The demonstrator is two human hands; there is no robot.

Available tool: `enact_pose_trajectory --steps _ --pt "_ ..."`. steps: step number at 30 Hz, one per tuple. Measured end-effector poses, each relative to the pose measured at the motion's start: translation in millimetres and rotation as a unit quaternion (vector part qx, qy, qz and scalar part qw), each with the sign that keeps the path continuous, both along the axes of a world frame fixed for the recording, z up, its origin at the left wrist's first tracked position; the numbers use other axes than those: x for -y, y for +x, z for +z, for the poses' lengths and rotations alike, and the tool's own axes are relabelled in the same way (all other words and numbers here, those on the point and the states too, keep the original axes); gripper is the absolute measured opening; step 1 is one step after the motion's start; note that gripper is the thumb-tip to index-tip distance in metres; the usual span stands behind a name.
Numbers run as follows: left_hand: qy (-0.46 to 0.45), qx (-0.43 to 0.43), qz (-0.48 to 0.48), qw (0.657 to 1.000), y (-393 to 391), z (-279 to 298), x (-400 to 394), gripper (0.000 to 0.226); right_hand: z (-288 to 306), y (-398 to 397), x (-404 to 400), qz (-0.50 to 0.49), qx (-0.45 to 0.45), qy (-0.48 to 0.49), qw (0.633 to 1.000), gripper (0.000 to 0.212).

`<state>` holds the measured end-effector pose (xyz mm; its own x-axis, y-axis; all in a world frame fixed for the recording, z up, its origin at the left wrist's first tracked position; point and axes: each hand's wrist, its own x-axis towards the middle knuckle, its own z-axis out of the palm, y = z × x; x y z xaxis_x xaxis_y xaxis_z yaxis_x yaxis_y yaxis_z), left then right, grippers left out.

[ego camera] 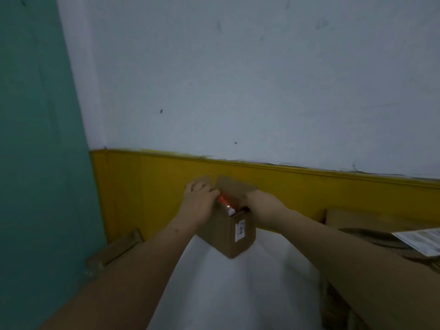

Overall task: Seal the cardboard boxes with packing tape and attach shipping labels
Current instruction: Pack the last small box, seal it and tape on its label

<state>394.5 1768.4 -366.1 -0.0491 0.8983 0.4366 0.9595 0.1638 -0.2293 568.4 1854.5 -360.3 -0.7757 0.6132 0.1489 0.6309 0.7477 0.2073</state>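
Observation:
A small brown cardboard box [223, 236] stands on a white surface [238, 294] with its top flaps open. A white sticker [240, 231] with dark print is on its right face. Something red and shiny [225, 202] shows inside the opening. My left hand [198, 202] curls over the left flap at the box's top left. My right hand [260, 208] grips the right flap and the top right edge. The far flap [234, 185] stands up between the two hands.
Flattened cardboard [371, 222] and a white printed sheet [419, 239] lie at the right. More cardboard pieces [116, 248] sit at the left by the yellow wall panel [154, 186]. A teal wall [35, 163] is on the left.

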Motion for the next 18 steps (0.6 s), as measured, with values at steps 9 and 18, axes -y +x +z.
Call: enact_pose_trajectory --steps 9,18 --pt "0.013 0.059 -0.168 0.984 13 2 158 0.009 21 69 118 0.142 -0.036 -0.106 0.984 0.024" --pt "-0.042 0.130 -0.047 0.989 38 12 320 0.031 42 137 236 0.189 -0.106 -0.108 0.970 0.037"
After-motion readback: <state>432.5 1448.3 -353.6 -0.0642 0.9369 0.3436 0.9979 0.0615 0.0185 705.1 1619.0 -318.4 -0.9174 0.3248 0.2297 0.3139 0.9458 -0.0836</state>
